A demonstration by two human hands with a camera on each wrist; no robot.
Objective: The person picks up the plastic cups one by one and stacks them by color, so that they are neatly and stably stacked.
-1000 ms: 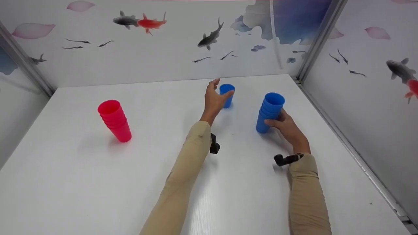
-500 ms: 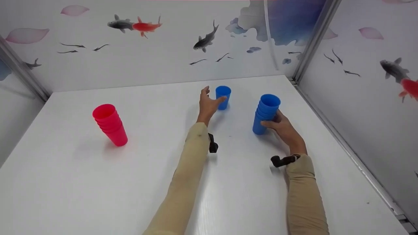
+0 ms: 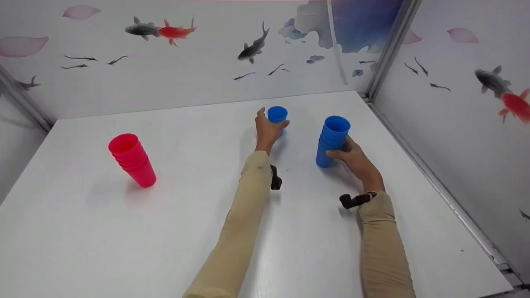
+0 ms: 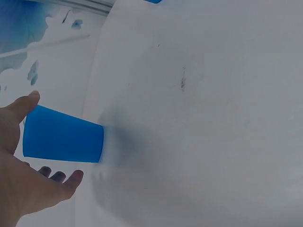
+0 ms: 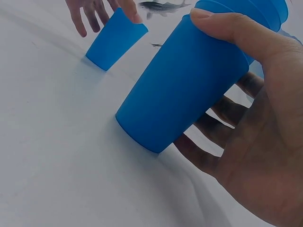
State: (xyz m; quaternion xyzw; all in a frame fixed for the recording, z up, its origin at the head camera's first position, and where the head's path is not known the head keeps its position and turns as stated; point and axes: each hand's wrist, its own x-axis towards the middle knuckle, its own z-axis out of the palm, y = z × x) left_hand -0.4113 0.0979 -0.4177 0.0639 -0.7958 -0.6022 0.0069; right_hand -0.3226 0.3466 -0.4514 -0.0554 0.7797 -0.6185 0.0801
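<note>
A single blue cup (image 3: 277,114) stands upright near the back of the table. My left hand (image 3: 267,131) surrounds it, thumb on one side and fingers on the other. In the left wrist view the thumb lies at the cup's rim, while a gap separates the spread fingers from its wall. To the right, my right hand (image 3: 359,162) grips a stack of nested blue cups (image 3: 330,142), thumb on the near side and fingers behind. The right wrist view shows the bottom cup (image 5: 182,85) of that stack upright at the tabletop.
A stack of nested red cups (image 3: 132,159) stands to the left on the white table (image 3: 103,240). Printed wall panels (image 3: 207,78) border the table at the back and the right.
My left hand has moved in closer around the single blue cup, its fingers now alongside it. The right hand keeps its hold on the blue stack. The head view has shifted slightly.
</note>
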